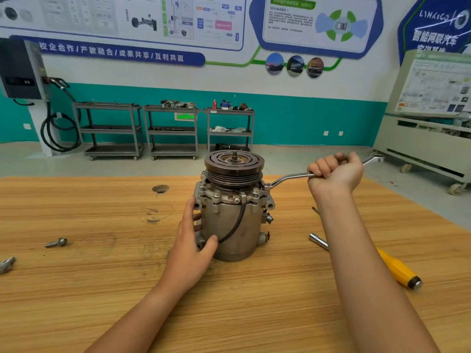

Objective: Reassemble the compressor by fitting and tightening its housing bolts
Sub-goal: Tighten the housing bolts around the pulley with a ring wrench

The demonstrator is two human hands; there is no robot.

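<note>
A grey metal compressor (244, 225) stands upright in the middle of the wooden table (102, 289), its dark grooved pulley (234, 168) on top. Several housing bolts (217, 194) sit in the flange below the pulley. My left hand (192, 247) wraps the lower left side of the housing, thumb by the black cable (239, 217). My right hand (335, 173) is closed on the shaft of a silver ring spanner (288, 178). The spanner's near ring sits over a bolt at the flange's right edge (265, 186).
A loose bolt (56, 242) lies on the table at left, and another metal piece (7, 264) at the far left edge. A yellow-handled socket driver (393, 266) lies behind my right forearm. Grey shelf carts (170, 131) and a training bench (428, 115) stand beyond the table.
</note>
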